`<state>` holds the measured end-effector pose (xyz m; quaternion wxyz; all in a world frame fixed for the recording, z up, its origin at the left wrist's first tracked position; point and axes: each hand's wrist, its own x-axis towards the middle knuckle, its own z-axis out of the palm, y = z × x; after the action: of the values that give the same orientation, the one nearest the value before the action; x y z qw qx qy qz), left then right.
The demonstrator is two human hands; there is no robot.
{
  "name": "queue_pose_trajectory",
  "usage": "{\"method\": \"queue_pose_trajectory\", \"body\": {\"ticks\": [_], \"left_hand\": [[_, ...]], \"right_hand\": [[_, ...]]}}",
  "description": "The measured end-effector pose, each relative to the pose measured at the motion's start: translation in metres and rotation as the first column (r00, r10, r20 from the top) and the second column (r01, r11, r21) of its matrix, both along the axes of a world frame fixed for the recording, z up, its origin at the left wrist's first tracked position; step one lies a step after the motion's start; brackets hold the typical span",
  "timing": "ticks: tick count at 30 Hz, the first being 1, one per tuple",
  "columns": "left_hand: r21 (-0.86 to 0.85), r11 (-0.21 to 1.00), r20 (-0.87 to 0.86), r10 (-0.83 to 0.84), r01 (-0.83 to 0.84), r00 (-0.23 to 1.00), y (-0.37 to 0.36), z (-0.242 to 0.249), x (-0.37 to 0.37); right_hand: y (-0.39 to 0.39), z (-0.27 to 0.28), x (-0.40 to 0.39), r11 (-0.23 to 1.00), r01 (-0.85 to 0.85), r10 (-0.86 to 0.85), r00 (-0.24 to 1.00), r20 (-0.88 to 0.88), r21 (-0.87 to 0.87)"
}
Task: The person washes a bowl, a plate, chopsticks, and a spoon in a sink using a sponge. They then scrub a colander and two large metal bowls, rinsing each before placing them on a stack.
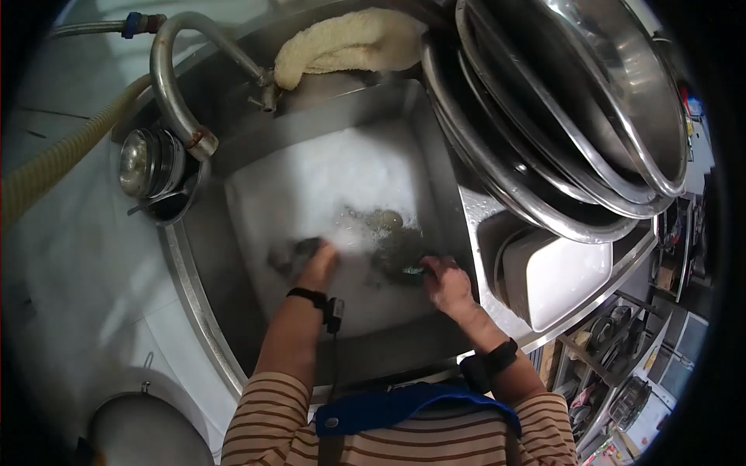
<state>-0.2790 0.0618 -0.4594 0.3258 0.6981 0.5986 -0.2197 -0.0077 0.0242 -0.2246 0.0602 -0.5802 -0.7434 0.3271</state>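
Observation:
Foamy water (334, 171) fills a deep metal sink (435, 155). My left hand (320, 260) is partly under the foam at the sink's lower middle, beside a dark shape (299, 252) I cannot make out; its fingers are hidden. Over the right side of the water, my right hand (447, 281) is closed around a small green scrubber (414, 270), only partly visible. Between the hands, the foam parts over murky water, where a roundish submerged thing (388, 220) shows faintly.
A curved metal faucet (167, 85) and yellowish cloth (350, 43) are at the back. Large metal bowls (559, 109) lean at the right, above white rectangular trays (567, 276). Small metal bowls (148, 163) sit at the left, near a ribbed hose (74, 151).

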Motion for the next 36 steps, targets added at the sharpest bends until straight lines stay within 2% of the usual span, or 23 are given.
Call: {"method": "queue_pose_trajectory", "body": {"ticks": [4,6,8,10,11,13,18,19,20,21,22,23,24,25,26,27,28,29,31,32,33,34,36], "left_hand": [[-0.066,0.984,0.012,-0.164,0.165,0.986,-0.035,-0.067,0.073],[-0.055,0.968,-0.025,-0.247,0.245,0.969,-0.06,-0.003,0.097],[-0.288,0.95,0.199,-0.066,0.122,0.978,-0.059,0.1,0.101],[0.022,0.997,0.372,-0.074,0.071,0.925,-0.122,0.07,0.1],[0.003,0.995,0.36,-0.099,0.105,0.928,-0.149,0.036,0.097],[0.037,0.986,0.437,-0.16,0.16,0.885,-0.177,0.019,0.083],[-0.215,0.907,0.304,-0.289,0.361,0.908,-0.194,0.025,0.026],[-0.22,0.916,0.266,-0.273,0.334,0.924,-0.183,0.028,0.014],[-0.22,0.935,0.241,-0.222,0.277,0.945,-0.164,0.039,0.006],[-0.214,0.956,0.23,-0.148,0.198,0.962,-0.141,0.052,0.0],[-0.254,0.954,0.332,0.241,-0.16,0.912,-0.117,0.067,-0.003],[-0.302,0.829,0.462,0.56,-0.471,0.688,-0.093,0.083,-0.006],[-0.628,0.284,0.385,0.923,-0.725,0.029,-0.062,0.113,0.002],[-0.732,0.259,0.457,0.872,-0.63,-0.173,-0.042,0.122,0.004],[-0.819,0.257,0.484,0.79,-0.514,-0.377,-0.027,0.127,0.006],[-0.804,0.242,0.488,0.791,-0.544,-0.369,-0.015,0.129,0.016],[-0.788,0.226,0.49,0.794,-0.572,-0.361,-0.005,0.129,0.029],[-0.773,0.209,0.49,0.797,-0.599,-0.354,0.003,0.127,0.036],[-0.443,0.472,0.722,0.692,-0.763,0.009,0.014,0.125,0.031],[-0.242,0.581,0.773,0.6,-0.777,0.208,0.02,0.121,0.026],[0.388,0.602,0.75,0.234,-0.698,0.619,0.032,0.111,0.013],[0.296,0.583,0.779,0.31,-0.756,0.545,0.033,0.104,-0.003],[0.417,0.613,0.547,0.419,-0.671,0.724,0.04,0.089,-0.04]], "right_hand": [[0.015,0.004,-0.015,0.999,0.041,-0.04,0.999,-0.037,0.034],[0.018,0.005,-0.017,0.996,0.028,-0.021,0.996,-0.088,0.081],[0.019,0.005,-0.016,0.999,0.036,-0.037,0.999,-0.017,-0.032],[0.021,0.007,-0.017,0.993,0.06,-0.059,0.998,0.01,-0.1],[0.024,0.011,-0.019,0.991,0.076,-0.076,0.997,0.002,-0.111],[0.029,0.012,-0.023,0.99,0.099,-0.099,0.995,0.003,-0.105],[0.049,-0.005,-0.04,0.989,0.148,-0.149,0.988,-0.047,-0.022],[0.061,-0.01,-0.046,0.94,0.331,-0.341,0.899,-0.276,-0.082],[0.076,-0.013,-0.054,0.857,0.482,-0.506,0.722,-0.472,-0.183],[0.082,-0.016,-0.06,0.748,0.585,-0.63,0.475,-0.614,-0.315],[0.08,-0.027,-0.065,0.757,0.546,-0.627,0.456,-0.632,-0.358],[0.077,-0.046,-0.071,0.766,0.506,-0.624,0.436,-0.649,-0.397],[0.076,-0.065,-0.078,0.775,0.463,-0.619,0.415,-0.667,-0.431],[0.064,-0.083,-0.086,0.868,0.362,-0.493,0.709,-0.505,-0.339],[0.044,-0.099,-0.095,0.934,0.222,-0.301,0.912,-0.278,-0.281],[0.026,-0.112,-0.115,0.917,0.154,-0.342,0.778,-0.528,-0.368],[0.017,-0.12,-0.13,0.899,0.062,-0.387,0.574,-0.722,-0.433],[0.022,-0.124,-0.129,0.879,0.126,-0.407,0.698,-0.589,-0.459],[0.031,-0.134,-0.127,0.84,0.26,-0.42,0.867,-0.267,-0.476],[0.041,-0.136,-0.123,0.855,0.338,-0.421,0.895,-0.145,-0.394],[0.058,-0.135,-0.116,0.865,0.402,-0.428,0.904,-0.022,-0.3],[0.072,-0.133,-0.109,0.871,0.449,-0.437,0.894,0.1,-0.199],[0.097,-0.132,-0.1,0.874,0.416,-0.368,0.904,0.218,-0.251]]}}
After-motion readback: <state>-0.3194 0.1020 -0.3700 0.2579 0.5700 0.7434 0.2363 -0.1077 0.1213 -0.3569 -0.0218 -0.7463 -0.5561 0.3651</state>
